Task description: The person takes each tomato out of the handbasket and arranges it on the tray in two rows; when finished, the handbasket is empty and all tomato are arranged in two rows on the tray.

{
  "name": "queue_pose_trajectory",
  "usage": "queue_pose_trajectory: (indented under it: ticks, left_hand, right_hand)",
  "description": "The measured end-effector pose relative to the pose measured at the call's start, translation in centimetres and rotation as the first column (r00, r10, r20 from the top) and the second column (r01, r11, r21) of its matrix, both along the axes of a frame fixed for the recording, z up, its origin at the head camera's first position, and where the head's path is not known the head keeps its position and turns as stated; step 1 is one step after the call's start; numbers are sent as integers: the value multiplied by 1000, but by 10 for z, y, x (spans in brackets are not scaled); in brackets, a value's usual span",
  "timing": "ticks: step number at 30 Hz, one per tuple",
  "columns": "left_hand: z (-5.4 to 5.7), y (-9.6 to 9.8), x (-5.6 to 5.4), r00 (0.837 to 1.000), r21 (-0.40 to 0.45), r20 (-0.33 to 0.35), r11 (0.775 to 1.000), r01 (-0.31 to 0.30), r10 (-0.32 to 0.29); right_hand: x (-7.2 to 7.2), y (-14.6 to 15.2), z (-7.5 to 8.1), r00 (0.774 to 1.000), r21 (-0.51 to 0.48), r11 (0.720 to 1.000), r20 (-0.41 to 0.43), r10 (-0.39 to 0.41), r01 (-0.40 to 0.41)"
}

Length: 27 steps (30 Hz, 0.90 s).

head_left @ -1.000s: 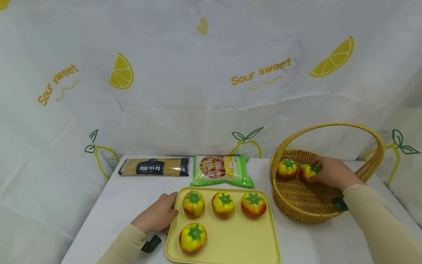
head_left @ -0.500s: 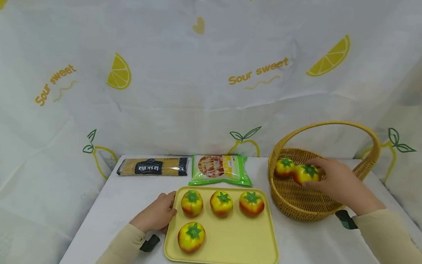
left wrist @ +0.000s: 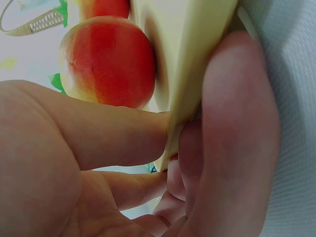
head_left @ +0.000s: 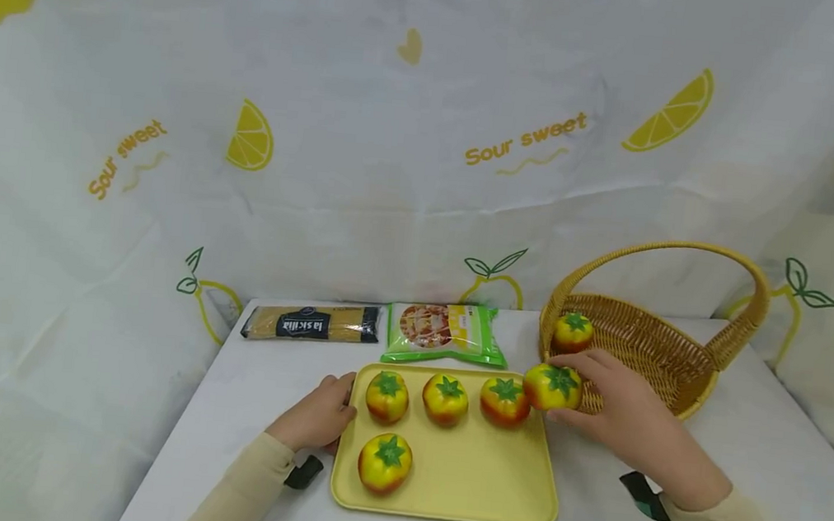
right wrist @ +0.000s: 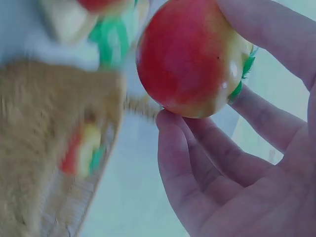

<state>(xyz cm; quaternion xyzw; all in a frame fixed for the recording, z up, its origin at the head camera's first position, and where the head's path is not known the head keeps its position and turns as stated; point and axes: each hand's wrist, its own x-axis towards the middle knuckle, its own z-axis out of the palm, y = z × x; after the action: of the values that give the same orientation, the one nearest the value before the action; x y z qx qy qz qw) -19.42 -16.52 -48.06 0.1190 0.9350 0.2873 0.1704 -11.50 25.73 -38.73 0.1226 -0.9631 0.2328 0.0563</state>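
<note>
My right hand (head_left: 623, 415) grips a red-and-yellow fruit (head_left: 553, 387) with a green star-shaped leafy top, above the tray's right rim. In the right wrist view the held fruit (right wrist: 190, 59) sits between thumb and fingertips. The yellow tray (head_left: 472, 485) bears several like fruits: a back row of a left one (head_left: 387, 397), a middle one (head_left: 445, 399) and a right one (head_left: 505, 402), and one in front (head_left: 385, 463). My left hand (head_left: 314, 414) pinches the tray's left edge; the left wrist view shows the thumb against the rim and fingers curled below it.
A wicker basket (head_left: 677, 349) with a tall arched handle stands at the right, one fruit (head_left: 573, 332) inside at its left wall. Behind the tray lie a pack of spaghetti (head_left: 311, 322) and a green-edged food bag (head_left: 446, 333). A printed cloth (head_left: 359, 239) hangs behind the table.
My right hand has lifted the fruit out of the basket and carried it left and toward me, over the tray's right edge. My left hand stays on the tray. The head view shifts slightly.
</note>
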Motion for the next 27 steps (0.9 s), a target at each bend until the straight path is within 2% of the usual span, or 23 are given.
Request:
queue_pose_trajectory:
  ticks: [8,13,20,27]
  left_hand:
    - [2,1,1,1000,1,6,1000,-4,4]
    - [0,4,0,1000,-16,8,1000,-9,9]
    - [2,5,0,1000,-7,4,1000,-1,1]
    - [2,3,0,1000,-22,1,1000,-14,14]
  right_hand:
    - [7,-53,-25,996,-60,994,22,91,-89]
    - [10,-76,-41,990,-34,991,52,128,-127]
    - [13,-93,-53,974,-48,979,107,200,-196]
    - [12,-102,-58,966,-43,977,141,215,-211]
